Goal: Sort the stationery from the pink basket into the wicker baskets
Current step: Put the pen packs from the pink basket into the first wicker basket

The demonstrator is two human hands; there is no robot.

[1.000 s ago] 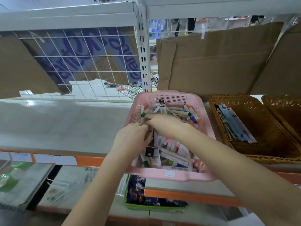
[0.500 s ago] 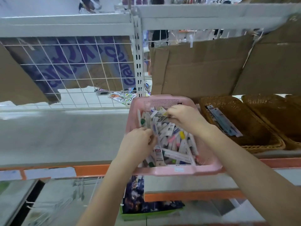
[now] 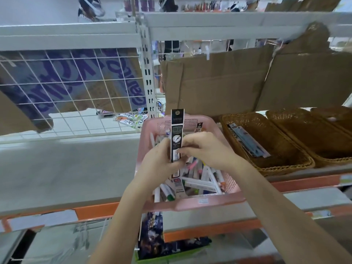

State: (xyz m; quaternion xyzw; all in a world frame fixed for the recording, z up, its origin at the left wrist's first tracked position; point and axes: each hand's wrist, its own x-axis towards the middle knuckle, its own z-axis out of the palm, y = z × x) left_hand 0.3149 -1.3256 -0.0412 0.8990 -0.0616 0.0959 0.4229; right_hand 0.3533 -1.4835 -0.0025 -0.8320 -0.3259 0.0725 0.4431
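Observation:
The pink basket [image 3: 192, 202] sits on the shelf in front of me, full of markers and pens [image 3: 202, 180]. Above it, my left hand [image 3: 162, 162] grips the lower end of a long black packaged pen [image 3: 177, 134], which stands upright. My right hand [image 3: 205, 149] pinches the same pack from the right; a second dark pack [image 3: 198, 127] sticks up behind its fingers. To the right stand wicker baskets: the nearest wicker basket [image 3: 285, 164] holds a few blue packaged pens [image 3: 247, 143], and a second wicker basket [image 3: 312, 138] sits beyond it.
A white wire grid [image 3: 76, 88] and a shelf upright [image 3: 147, 73] stand behind the pink basket, with cardboard sheets [image 3: 219, 82] at the back right. Below the orange shelf edge [image 3: 95, 210], a green box [image 3: 171, 250] holds dark packs.
Both hands have risen out of the pink basket's contents, lifting the black packaged pen upright. The camera view has shifted so the baskets sit lower and further right.

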